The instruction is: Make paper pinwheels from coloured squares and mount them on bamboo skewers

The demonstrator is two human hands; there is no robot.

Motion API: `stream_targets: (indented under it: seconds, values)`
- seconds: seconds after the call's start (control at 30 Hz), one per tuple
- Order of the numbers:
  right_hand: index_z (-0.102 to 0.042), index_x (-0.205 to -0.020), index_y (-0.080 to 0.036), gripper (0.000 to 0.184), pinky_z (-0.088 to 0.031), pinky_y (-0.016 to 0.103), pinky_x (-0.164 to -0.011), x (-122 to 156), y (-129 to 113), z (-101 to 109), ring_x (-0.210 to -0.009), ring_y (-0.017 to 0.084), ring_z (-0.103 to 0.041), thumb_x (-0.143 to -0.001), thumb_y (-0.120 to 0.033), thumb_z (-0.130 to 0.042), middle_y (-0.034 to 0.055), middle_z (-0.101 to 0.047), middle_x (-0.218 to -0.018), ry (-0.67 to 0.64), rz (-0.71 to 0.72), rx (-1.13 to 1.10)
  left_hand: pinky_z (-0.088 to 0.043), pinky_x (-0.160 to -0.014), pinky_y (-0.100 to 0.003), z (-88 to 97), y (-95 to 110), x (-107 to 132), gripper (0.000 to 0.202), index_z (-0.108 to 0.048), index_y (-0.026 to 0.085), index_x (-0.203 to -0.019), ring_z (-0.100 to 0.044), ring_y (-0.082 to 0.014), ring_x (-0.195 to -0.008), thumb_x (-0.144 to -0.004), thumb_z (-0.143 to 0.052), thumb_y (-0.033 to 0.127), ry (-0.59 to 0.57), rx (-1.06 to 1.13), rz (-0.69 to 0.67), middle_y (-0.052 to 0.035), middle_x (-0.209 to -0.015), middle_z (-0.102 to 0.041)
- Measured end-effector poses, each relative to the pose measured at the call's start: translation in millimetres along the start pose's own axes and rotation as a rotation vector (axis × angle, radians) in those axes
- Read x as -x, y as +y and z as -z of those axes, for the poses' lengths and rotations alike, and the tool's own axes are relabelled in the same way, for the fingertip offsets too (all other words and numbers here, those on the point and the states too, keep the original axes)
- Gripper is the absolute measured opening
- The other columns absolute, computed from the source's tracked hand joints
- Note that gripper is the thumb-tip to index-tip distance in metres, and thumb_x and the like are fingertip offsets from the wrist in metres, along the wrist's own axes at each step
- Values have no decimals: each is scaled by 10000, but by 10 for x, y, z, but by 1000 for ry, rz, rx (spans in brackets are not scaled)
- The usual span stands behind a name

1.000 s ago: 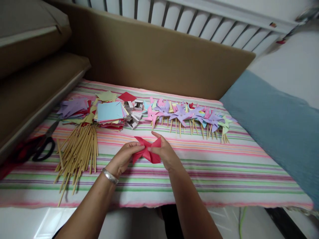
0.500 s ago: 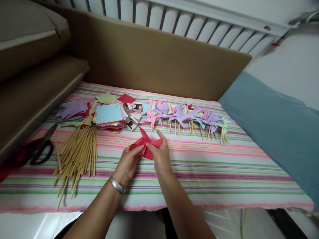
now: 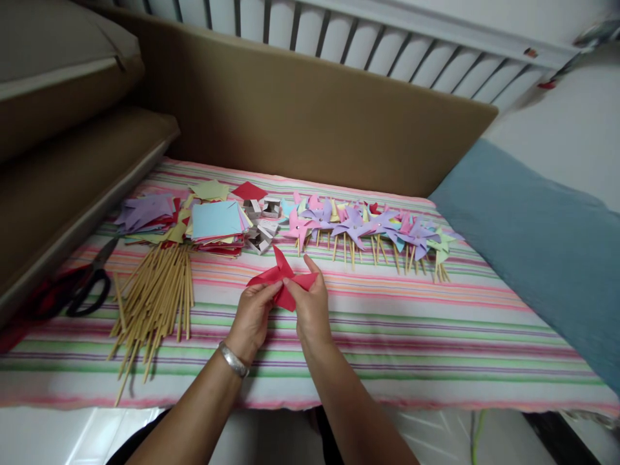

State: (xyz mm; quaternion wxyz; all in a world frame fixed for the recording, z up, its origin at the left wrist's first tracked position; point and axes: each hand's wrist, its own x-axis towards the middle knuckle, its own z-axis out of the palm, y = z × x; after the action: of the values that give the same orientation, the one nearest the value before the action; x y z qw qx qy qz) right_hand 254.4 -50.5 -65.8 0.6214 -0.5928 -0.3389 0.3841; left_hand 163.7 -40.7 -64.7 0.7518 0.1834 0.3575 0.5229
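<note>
Both my hands pinch a red paper pinwheel (image 3: pixel 282 279) just above the striped cloth (image 3: pixel 416 323). My left hand (image 3: pixel 252 316), with a silver bracelet on its wrist, grips the pinwheel's left side. My right hand (image 3: pixel 312 303) grips its right side, thumb and fingers closed on the folded blades. The pinwheel has no stick on it. A bundle of bamboo sticks (image 3: pixel 155 297) lies to the left of my hands.
A row of finished pinwheels on sticks (image 3: pixel 372 229) lies across the back of the cloth. Stacks of coloured paper squares (image 3: pixel 216 223) and small boxes (image 3: pixel 261 223) sit at back left. Scissors (image 3: pixel 84 284) lie at far left. A brown board (image 3: pixel 314 116) stands behind, a blue cloth (image 3: pixel 542 252) at right.
My hands lifted the red pinwheel slightly and turned it, so one blade now points up. The hands have drawn closer together on it.
</note>
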Motion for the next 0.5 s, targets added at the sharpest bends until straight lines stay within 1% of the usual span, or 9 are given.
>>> stream_targets:
  seconds: [0.1,0.17,0.27,0.33,0.4,0.43,0.5]
  values:
    - [-443,-1284,-191,711,-490,280,-669,16,15,-24,-717,156,-593,-624,-280,-692,-15,-614,-770,39,-30,-46,-435,-627,-197,3,-9,-7,123,-683,134,-578,-590,-86,-582,-549,-793,182,15,16,-11,-12,-605,-685]
    - [-454,-1273,-190,710,-489,278,-661,23,2,-43,-691,150,-590,-613,-272,-702,-28,-608,-737,36,-53,-74,-428,-605,-191,14,-20,-15,131,-672,132,-561,-581,-80,-561,-545,-792,181,30,20,-14,-6,-586,-677]
    - [-439,-1279,-185,717,-489,276,-643,25,-29,-57,-649,139,-585,-619,-275,-706,-35,-609,-724,-2,-110,-113,-429,-592,-194,47,-13,-40,133,-669,126,-571,-580,-84,-551,-541,-789,175,43,19,-28,-8,-580,-673]
    - [-416,-1294,-178,696,-489,277,-631,25,-41,-45,-644,138,-585,-660,-290,-681,-25,-619,-739,-39,-128,-97,-438,-595,-203,86,28,-78,134,-673,122,-593,-588,-95,-558,-539,-784,173,62,20,-49,-11,-587,-675]
    - [-414,-1296,-178,623,-492,286,-646,29,-41,-15,-678,147,-596,-722,-288,-631,-3,-632,-778,-60,-77,-15,-449,-608,-211,138,101,-132,145,-677,120,-625,-598,-104,-572,-535,-780,168,98,39,-73,-12,-606,-680]
    - [-433,-1284,-185,568,-495,293,-665,36,-37,3,-705,151,-601,-750,-274,-604,12,-638,-812,-63,-14,55,-454,-619,-214,168,146,-163,155,-678,118,-643,-603,-107,-582,-533,-778,162,118,54,-83,-13,-619,-684]
    - [-509,-1226,-214,443,-496,313,-726,58,-24,35,-759,157,-603,-786,-224,-562,36,-638,-897,-81,178,232,-462,-635,-218,229,234,-222,177,-677,113,-673,-607,-110,-597,-524,-770,140,157,88,-93,-15,-640,-689]
